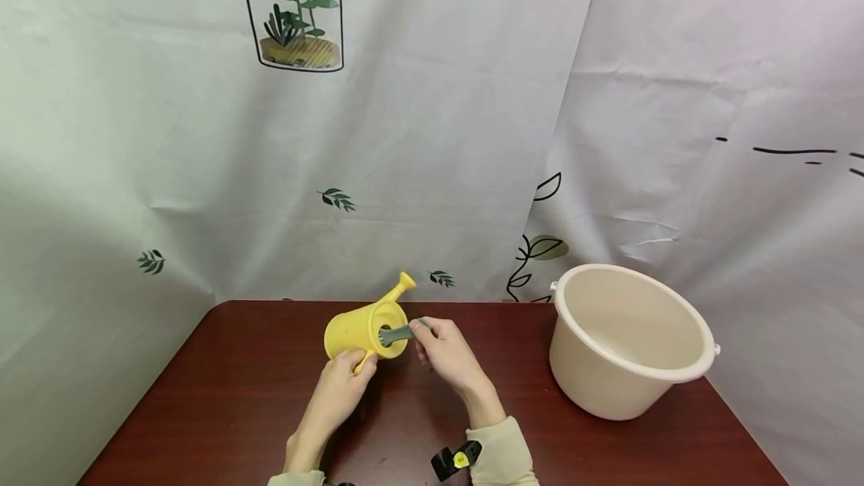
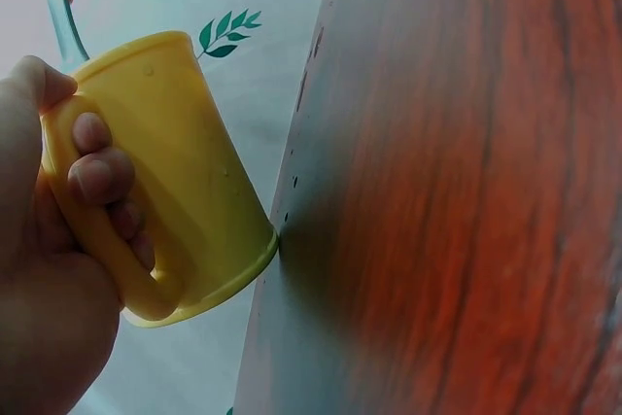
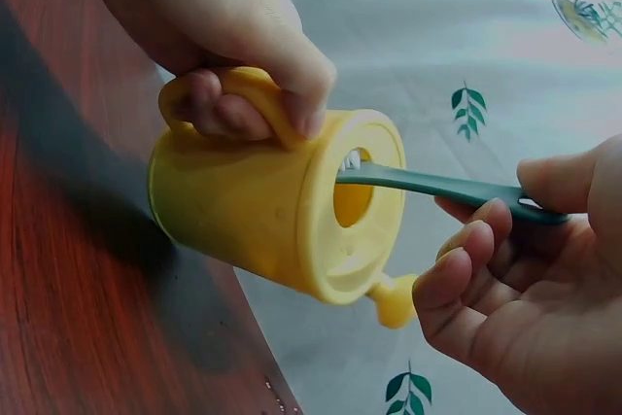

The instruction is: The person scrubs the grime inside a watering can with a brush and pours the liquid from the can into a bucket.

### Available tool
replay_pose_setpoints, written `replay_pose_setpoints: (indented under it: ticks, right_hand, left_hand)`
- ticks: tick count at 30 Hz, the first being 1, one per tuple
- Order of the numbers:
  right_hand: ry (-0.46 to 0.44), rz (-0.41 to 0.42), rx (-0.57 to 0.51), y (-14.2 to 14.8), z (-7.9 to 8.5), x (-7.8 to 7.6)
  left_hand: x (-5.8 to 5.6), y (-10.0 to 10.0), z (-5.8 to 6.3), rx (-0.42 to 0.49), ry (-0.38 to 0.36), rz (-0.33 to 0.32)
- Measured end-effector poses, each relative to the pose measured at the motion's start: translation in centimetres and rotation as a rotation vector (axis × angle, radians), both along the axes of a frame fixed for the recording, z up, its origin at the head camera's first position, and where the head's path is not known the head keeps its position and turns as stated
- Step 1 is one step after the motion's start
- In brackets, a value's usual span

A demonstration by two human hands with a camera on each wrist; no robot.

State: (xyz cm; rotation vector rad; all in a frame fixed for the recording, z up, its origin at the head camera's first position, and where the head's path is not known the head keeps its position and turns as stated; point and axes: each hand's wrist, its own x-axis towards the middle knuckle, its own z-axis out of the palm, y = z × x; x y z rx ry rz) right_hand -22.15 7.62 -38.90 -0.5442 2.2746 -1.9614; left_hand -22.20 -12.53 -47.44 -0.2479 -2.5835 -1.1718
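Two hands are in view. The left hand [image 1: 343, 387] grips the handle of the one yellow watering can [image 1: 351, 332], fingers curled through the loop. To the right of the can, the right hand [image 1: 447, 351] pinches the one grey-green brush [image 1: 400, 334] between thumb and fingers.

The can lies tipped over in the left hand, its round opening turned toward the right hand and its single spout [image 1: 395, 290] pointing up and away. The brush's white bristles sit inside that opening. Whether the can's base touches the table [image 1: 223, 388] is hard to tell.

One cream tub [image 1: 594, 381] stands upright, well to the right of the can, its open top showing a pale inner wall; it sits near the table's right edge. A broad stretch of tabletop runs between can and tub, and another from the can to the left edge. The back edge passes close behind the can, with pale leaf-printed cloth [image 1: 439, 133] beyond.
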Motion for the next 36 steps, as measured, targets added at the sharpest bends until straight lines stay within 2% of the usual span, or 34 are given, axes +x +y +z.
replay_pose_setpoints:
  ticks: [10,13,18,25,27,36]
  right_hand:
    - [0.046,-0.022,0.01,-1.0,-0.4,0.0]
    - [0.036,-0.03,0.018,-1.4,-1.2,-0.4]
    - [0.019,-0.023,0.042,-2.3,-3.7,-1.7]
    - [-0.009,-0.053,0.067,-3.2,-3.7,-1.3]
    - [-0.016,-0.062,0.068,-3.3,-4.5,-1.8]
    - [-0.049,-0.022,-0.027,-2.2,-4.4,-2.1]
  left_hand:
    - [0.0,-0.1,0.0,-0.001,-0.004,0.005]
    - [0.0,-0.1,0.0,-0.005,-0.005,0.003]
    - [-0.1,0.0,-0.1,-0.012,-0.009,0.001]
    - [0.0,-0.1,0.0,-0.01,-0.018,0.002]
    - [0.0,-0.1,0.0,-0.009,-0.023,0.003]
    - [-0.1,0.1,-0.2,-0.005,-0.029,-0.001]
